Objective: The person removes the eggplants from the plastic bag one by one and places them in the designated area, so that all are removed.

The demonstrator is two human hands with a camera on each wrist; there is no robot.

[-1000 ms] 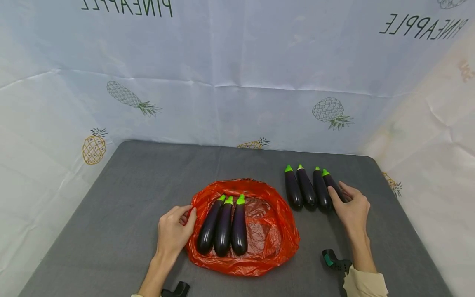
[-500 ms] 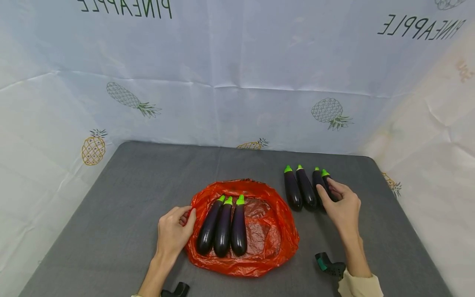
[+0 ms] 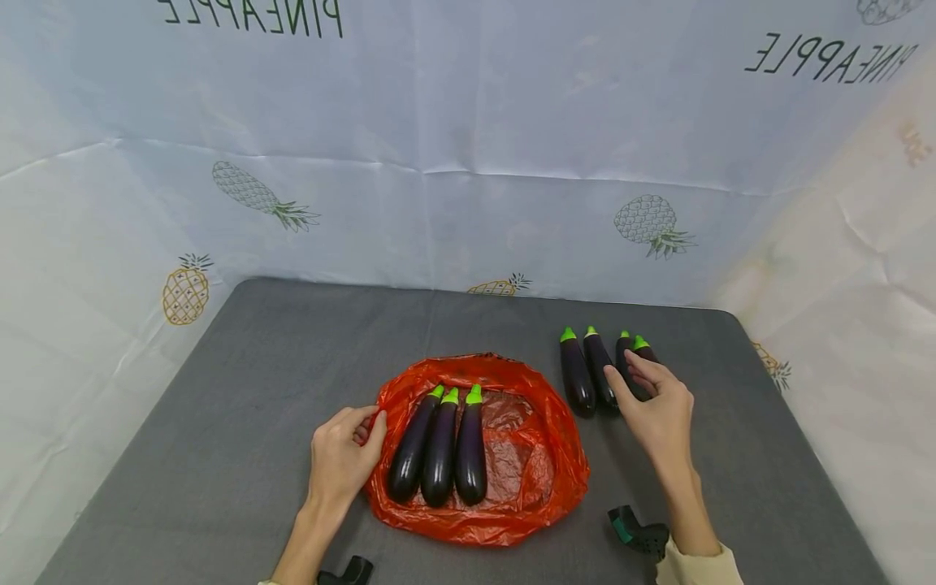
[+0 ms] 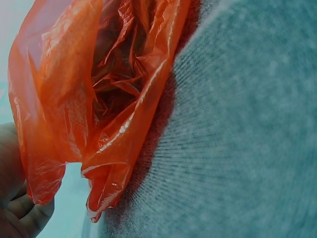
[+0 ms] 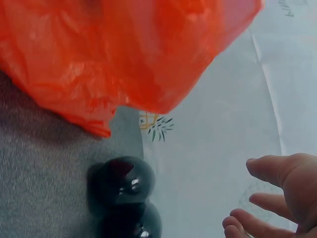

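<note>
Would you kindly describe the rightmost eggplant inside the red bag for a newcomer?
On the grey table sits an open red bag, its left part holding three eggplants. Yours is the rightmost eggplant, beside the bag's bare floor; it lies nearly straight up the head view, while its two neighbours slant.

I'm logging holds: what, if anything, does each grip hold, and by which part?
The left grip pinches the red plastic bag by its left rim. The right grip, near eggplants outside the bag, holds nothing.

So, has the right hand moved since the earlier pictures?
Yes: in the head view, the right hand has shifted left across the row of four eggplants, closer to the red bag.
</note>
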